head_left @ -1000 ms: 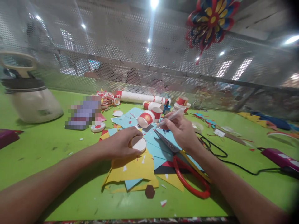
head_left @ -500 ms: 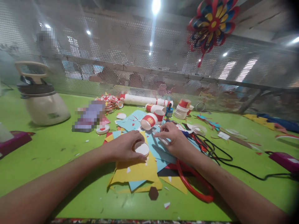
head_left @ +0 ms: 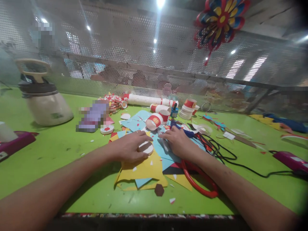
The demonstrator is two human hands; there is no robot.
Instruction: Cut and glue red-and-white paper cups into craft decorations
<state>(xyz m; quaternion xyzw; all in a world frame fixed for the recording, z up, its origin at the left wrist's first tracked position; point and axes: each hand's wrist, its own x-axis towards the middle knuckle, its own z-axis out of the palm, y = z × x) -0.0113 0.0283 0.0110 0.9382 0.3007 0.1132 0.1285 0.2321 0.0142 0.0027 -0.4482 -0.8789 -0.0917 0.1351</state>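
On the green tabletop, head view: paper pieces and scraps spread between and around two bare hands.
Left hand: fingers curled, thumb and fingertips part-closed about the rim of a flat, round white disc.
Disc position: low over the yellow paper sheet, centre of work area; contact with sheet cannot be told.
Right hand: fingers bent, low over a translucent slender stick; gripped or only touched, cannot tell.
Under right hand: light-blue paper, reaching past the cups.
Near right forearm: red looped handle, partly covered; black cable beyond.
Front edge: brown hexagonal piece, just beside the yellow sheet.
Behind hands: red-and-white paper cups lying on their sides; long white tube with red bands farther back.
Left of left hand: white round piece with red pattern, apart from it.
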